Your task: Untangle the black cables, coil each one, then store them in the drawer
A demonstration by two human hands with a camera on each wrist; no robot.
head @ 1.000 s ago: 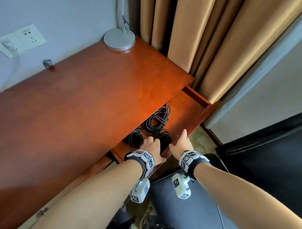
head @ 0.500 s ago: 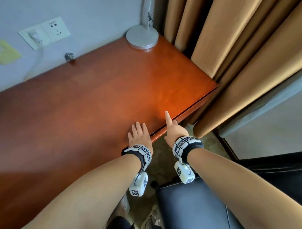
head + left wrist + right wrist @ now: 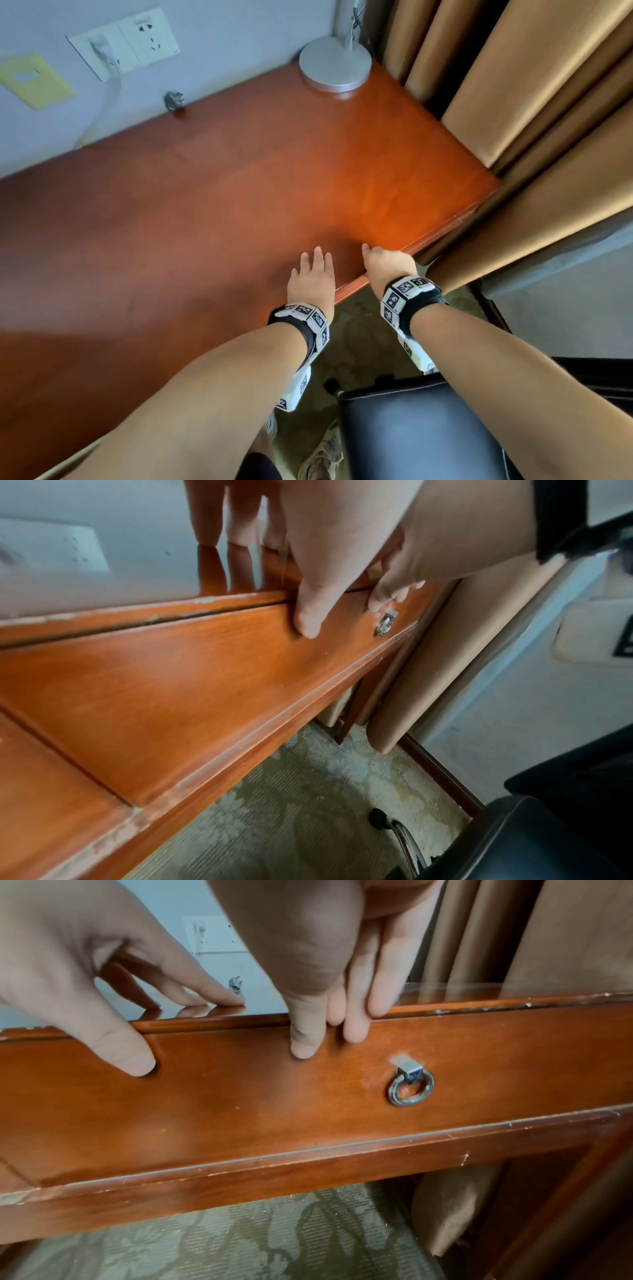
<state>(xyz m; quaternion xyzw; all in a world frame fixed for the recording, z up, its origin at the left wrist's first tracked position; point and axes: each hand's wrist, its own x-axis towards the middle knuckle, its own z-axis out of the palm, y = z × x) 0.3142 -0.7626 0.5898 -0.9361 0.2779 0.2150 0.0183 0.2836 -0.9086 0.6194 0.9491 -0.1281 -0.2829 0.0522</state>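
The drawer [image 3: 240, 1110] is closed flush in the wooden desk [image 3: 205, 205], so the black cables are hidden from every view. My left hand [image 3: 311, 277] lies flat on the desk's front edge with straight fingers, and its thumb [image 3: 308, 620] presses the drawer front [image 3: 154, 696]. My right hand [image 3: 387, 267] rests over the same edge just to the right. Its thumb [image 3: 304, 1042] and straight fingers touch the top of the drawer front, left of the metal ring pull [image 3: 411, 1087]. Neither hand holds anything.
A round silver lamp base [image 3: 335, 65] stands at the desk's back right corner. A small plug [image 3: 173, 101] lies by the wall under the sockets [image 3: 126, 44]. Tan curtains [image 3: 513, 102] hang right of the desk. A black chair [image 3: 428, 428] is close below my arms.
One second ago the drawer stood open with coiled black cables inside. Both hands pushed it in; it is now closed and the hands rest on the desk edge.
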